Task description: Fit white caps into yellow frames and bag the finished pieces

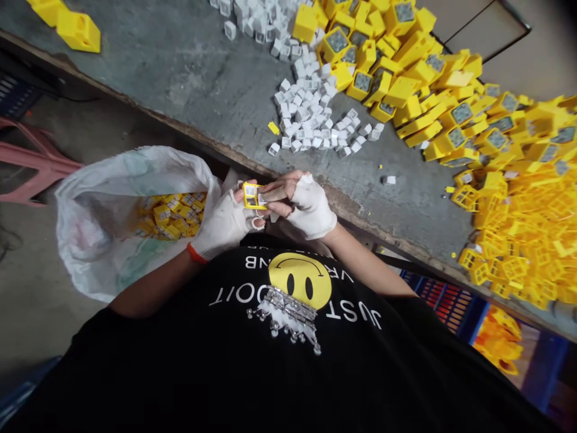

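Note:
In front of my shirt, both hands meet at a small yellow window-like frame divided into square openings. Some of its openings hold white square pieces. My left hand, in a white fingerless glove with an orange cuff, grips the frame from the left. From the right, my right hand, gloved the same way, has its fingers closed on the frame's right side, pressed over an opening. Those fingers partly hide the frame, and I cannot tell whether a loose white piece is under them.
A white sack of yellow-and-white pieces stands at left by a pink stool. On the grey table lie loose white pieces, yellow blocks and piled yellow frames. Blue crates sit below.

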Demonstrator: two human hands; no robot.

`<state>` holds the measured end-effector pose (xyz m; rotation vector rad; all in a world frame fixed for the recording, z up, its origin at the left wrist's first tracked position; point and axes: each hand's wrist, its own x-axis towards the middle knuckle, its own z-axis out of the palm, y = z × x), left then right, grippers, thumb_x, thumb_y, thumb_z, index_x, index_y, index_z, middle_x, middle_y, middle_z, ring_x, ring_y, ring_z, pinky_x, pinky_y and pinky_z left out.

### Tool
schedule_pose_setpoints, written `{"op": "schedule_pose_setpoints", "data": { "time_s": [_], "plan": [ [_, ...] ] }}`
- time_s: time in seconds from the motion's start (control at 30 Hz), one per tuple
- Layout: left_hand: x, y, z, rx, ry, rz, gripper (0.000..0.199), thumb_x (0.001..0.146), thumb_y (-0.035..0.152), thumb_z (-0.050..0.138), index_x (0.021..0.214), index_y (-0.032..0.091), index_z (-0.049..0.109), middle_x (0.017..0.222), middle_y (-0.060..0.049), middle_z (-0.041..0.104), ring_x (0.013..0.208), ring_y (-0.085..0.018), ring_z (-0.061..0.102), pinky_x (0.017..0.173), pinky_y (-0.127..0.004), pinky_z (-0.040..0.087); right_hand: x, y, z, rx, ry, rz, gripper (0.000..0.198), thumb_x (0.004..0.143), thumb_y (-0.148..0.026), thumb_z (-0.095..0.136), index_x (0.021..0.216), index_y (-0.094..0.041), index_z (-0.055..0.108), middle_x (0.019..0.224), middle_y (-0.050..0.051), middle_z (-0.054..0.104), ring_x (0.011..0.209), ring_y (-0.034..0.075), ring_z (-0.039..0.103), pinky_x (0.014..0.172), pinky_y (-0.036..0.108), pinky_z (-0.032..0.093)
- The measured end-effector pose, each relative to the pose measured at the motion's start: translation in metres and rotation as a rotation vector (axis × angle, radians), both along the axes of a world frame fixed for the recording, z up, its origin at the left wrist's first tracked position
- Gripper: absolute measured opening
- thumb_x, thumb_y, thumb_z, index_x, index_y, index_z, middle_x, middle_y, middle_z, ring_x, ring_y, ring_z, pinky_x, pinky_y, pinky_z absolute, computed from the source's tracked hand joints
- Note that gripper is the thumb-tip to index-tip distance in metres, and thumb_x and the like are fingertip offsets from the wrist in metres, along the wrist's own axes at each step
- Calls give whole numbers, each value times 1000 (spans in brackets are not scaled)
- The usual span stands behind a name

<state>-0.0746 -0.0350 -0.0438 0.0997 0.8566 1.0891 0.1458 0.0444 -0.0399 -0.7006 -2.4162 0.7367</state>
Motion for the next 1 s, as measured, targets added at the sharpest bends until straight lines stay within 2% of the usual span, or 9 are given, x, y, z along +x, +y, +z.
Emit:
{"op": "schedule_pose_setpoints", "data": {
  "time_s": [0.13, 0.3, 0.43, 0.5, 0.6, 0.7, 0.8, 0.9, 1.0],
  "plan": [
    [0, 1, 3, -7, 13, 50, 26, 109, 46, 79, 126, 26, 78, 115, -8, 87, 81, -21, 83, 63, -28, 65, -1, 16, 11, 84, 64, 105, 54, 125, -64, 49, 121, -29, 90, 129, 8, 91, 114, 26, 82, 102, 49, 63],
    [0, 5, 8, -19, 91, 96, 35, 111, 52, 75, 132, 24, 75, 117, -10, 86, 90, -25, 86, 66, -30, 64, 1, 90, 16, 216, -233, -59, 48, 124, -51, 42, 139, -34, 85, 157, 4, 83, 142, 31, 72, 124, 66, 51],
    [1, 6, 11, -13, 143, 133, 36, 109, 50, 76, 134, 24, 74, 118, -10, 86, 88, -24, 84, 66, -30, 62, -10, 126, 22, 281, -533, 35, 34, 114, -35, 54, 127, -33, 86, 134, 9, 89, 138, 36, 70, 124, 74, 46],
    [2, 5, 12, -4, 154, 157, 34, 109, 49, 76, 134, 25, 74, 119, -10, 86, 89, -24, 84, 67, -30, 62, -14, 116, 29, 222, -445, 16, 32, 117, -46, 56, 118, -35, 86, 123, 9, 91, 132, 36, 72, 126, 72, 46],
    [5, 7, 17, 21, 127, 134, 24, 109, 42, 77, 126, 26, 75, 118, -8, 86, 90, -22, 83, 66, -28, 62, -12, 76, 38, 60, -221, 27, 41, 120, -62, 53, 122, -38, 87, 131, 5, 91, 130, 32, 77, 128, 63, 50],
    [16, 13, 28, 104, 104, 91, 16, 105, 32, 82, 119, 27, 76, 122, -5, 86, 91, -18, 81, 67, -24, 63, -8, 31, 31, -37, -93, 9, 39, 122, -58, 57, 124, -34, 87, 131, 6, 92, 127, 27, 81, 120, 53, 59],
    [29, 20, 36, 149, 78, 55, 12, 103, 28, 86, 113, 29, 81, 119, -1, 87, 89, -15, 78, 71, -24, 65, -5, 2, 13, -17, 10, -97, 39, 123, -54, 59, 120, -31, 89, 132, 8, 92, 125, 25, 82, 116, 48, 61],
    [40, 30, 33, 116, 70, -16, 4, 108, 31, 82, 111, 32, 84, 118, 0, 89, 94, -19, 79, 73, -28, 65, 10, -2, 6, 46, 44, -117, 39, 121, -57, 62, 126, -32, 91, 140, 6, 91, 125, 23, 82, 114, 45, 63],
    [46, 38, 28, 78, 93, -109, 10, 106, 39, 83, 114, 33, 83, 116, -1, 90, 99, -27, 82, 72, -33, 65, 52, 20, 18, 74, 50, -167, 44, 120, -63, 60, 138, -34, 89, 143, 2, 90, 124, 22, 83, 112, 43, 64]
  ]
}}
